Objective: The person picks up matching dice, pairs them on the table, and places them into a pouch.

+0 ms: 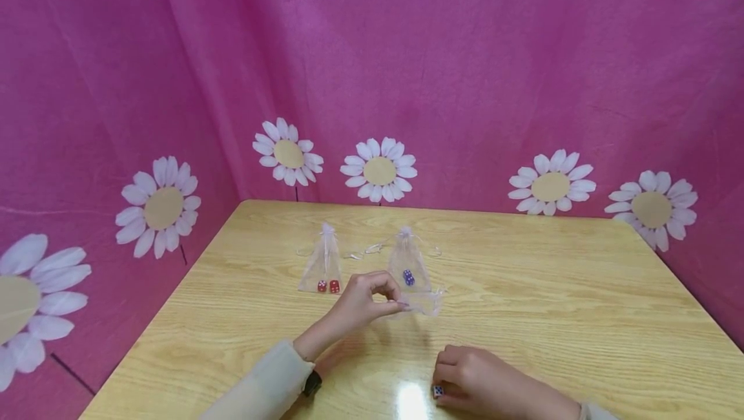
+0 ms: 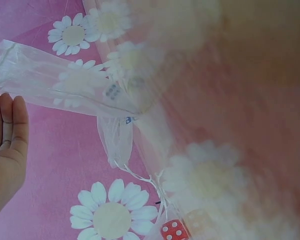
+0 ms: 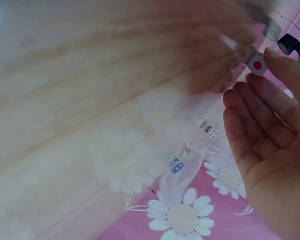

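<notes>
My left hand (image 1: 369, 300) pinches the edge of a sheer white drawstring pouch (image 1: 427, 304) between thumb and fingertips. In the left wrist view a white die (image 2: 112, 91) shows through the lower part of this pouch (image 2: 45, 75). My right hand (image 1: 479, 378), low at the table's near side, pinches another white die (image 1: 438, 391) with thumb and fingertips. The right wrist view shows a red dot on that die (image 3: 258, 65). Just beyond my left hand lies a pouch (image 1: 409, 255) holding blue dice (image 1: 409, 277).
Left of it lies another sheer pouch (image 1: 322, 265) with two red dice (image 1: 328, 286), its neck gathered. Loose white drawstrings (image 1: 372, 249) lie between the two pouches. The wooden table (image 1: 552, 291) meets a pink curtain (image 1: 465, 84) with printed daisies along the back and sides.
</notes>
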`<state>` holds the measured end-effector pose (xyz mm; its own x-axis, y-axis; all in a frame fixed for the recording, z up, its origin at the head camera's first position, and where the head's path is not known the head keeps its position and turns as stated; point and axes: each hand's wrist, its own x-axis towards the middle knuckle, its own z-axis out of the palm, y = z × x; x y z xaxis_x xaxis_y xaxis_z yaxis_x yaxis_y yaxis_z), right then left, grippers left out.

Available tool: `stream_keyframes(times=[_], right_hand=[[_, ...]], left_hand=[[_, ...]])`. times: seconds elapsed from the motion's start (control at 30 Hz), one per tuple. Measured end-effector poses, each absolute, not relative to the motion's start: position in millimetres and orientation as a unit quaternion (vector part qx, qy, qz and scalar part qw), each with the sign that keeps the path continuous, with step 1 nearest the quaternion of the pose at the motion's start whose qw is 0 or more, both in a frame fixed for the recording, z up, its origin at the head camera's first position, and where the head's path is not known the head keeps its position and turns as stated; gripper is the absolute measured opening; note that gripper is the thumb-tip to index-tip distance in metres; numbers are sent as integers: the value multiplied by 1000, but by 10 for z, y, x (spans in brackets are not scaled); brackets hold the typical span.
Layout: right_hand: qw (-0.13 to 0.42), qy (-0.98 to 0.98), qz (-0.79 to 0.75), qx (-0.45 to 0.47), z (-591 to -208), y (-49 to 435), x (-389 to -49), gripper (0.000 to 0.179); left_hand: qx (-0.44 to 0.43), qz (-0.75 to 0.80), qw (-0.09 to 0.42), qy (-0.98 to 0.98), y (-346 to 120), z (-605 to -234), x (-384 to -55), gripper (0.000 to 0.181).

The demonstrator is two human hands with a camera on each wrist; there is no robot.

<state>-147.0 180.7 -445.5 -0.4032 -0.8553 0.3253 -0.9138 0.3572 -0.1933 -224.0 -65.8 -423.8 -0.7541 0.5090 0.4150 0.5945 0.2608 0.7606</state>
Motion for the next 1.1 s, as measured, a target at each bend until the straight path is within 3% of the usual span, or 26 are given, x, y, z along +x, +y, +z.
stream_keyframes(times=[0.27, 0.53, 0.67, 0.83, 0.93, 1.1], right_hand=[[34, -824, 286, 489, -4435, 1903, -1505, 4], [196, -814, 399, 374, -4392, 2041, -1639, 28], [238, -816, 411, 330, -4344, 2070, -1661, 34], [276, -801, 402, 348, -4262, 2015, -1688, 39], [292, -789, 383, 382, -4206, 1955, -1713, 37], [310, -771, 348, 433, -4154, 1874, -1742, 14]], left_hand=[[-341, -508, 27, -790, -658, -4218, -2206, 13], [-343, -512, 31, -787, -665, -4195, -2173, 14], [-352, -510, 39, -784, -660, -4196, -2177, 14], [-357, -507, 39, -784, -641, -4200, -2170, 14], [-361, -506, 37, -782, -618, -4194, -2157, 14], [-365, -504, 27, -782, -584, -4181, -2128, 13]])
